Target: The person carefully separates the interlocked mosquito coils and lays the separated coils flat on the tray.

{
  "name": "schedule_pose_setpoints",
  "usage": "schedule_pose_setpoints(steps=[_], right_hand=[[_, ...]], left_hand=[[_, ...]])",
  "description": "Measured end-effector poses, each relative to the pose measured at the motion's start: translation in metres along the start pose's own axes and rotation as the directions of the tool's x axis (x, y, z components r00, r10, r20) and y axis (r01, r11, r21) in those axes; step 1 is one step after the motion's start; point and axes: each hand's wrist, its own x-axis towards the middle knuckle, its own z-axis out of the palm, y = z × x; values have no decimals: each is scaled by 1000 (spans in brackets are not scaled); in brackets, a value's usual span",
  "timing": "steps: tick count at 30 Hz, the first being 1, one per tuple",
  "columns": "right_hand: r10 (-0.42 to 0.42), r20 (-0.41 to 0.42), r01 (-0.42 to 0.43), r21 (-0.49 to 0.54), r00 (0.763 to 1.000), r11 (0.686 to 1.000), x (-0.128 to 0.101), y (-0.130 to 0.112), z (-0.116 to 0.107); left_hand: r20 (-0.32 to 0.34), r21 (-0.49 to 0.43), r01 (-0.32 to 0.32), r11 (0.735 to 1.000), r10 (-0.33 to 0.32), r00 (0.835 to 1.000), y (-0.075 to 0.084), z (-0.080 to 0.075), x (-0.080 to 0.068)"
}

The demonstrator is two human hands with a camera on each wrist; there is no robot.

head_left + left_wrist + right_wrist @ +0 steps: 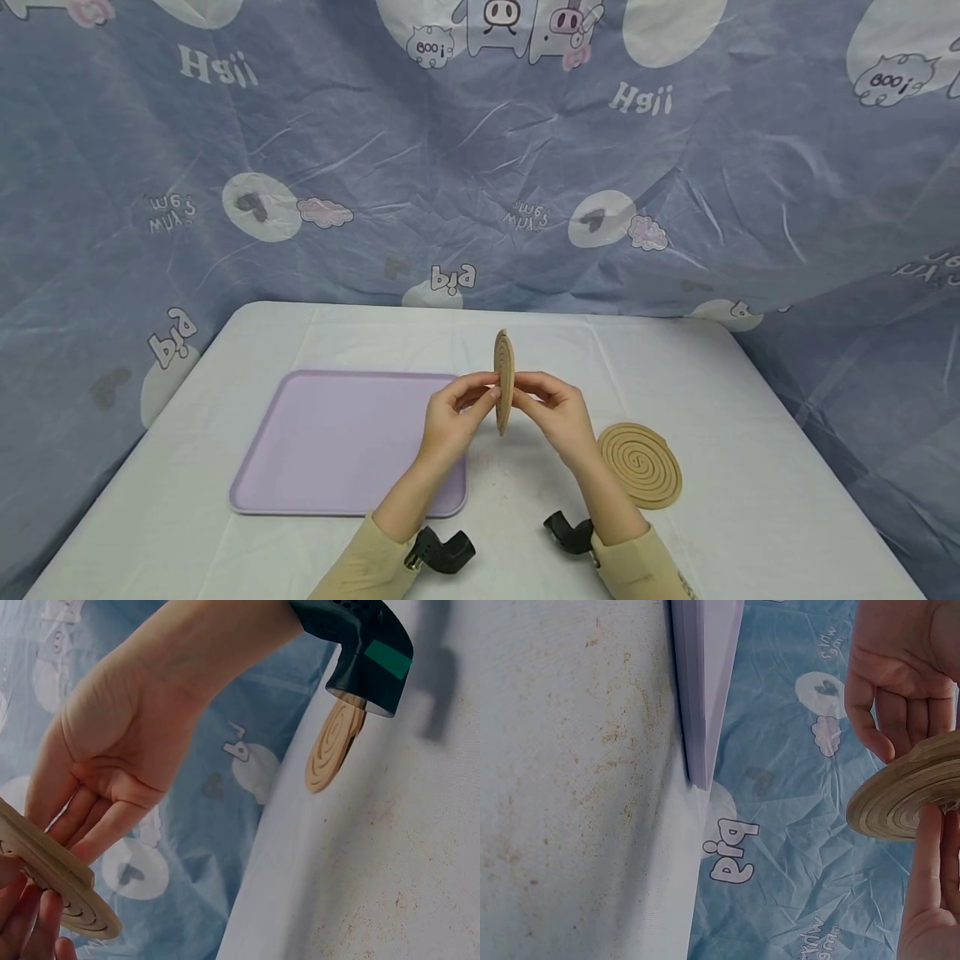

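I hold a tan spiral coil upright and edge-on above the white table, with one hand on each face. My left hand pinches it from the left and my right hand from the right. The left wrist view shows the same coil at the lower left, with the right hand's palm behind it. In the right wrist view the coil sits between the left hand and my right fingers. A second coil lies flat on the table by my right forearm.
A lilac tray lies on the table to the left of my hands, with nothing in it. A blue printed cloth hangs behind the table. Black wrist cameras sit on both forearms.
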Motion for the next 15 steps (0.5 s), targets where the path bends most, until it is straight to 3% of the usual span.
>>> schedule_pose_setpoints(steps=[15], right_hand=[[57,-16,-58,-81,998,995,-1,-1,-2]], left_hand=[[-4,9,-40,999,40,999,-9,-1,2]])
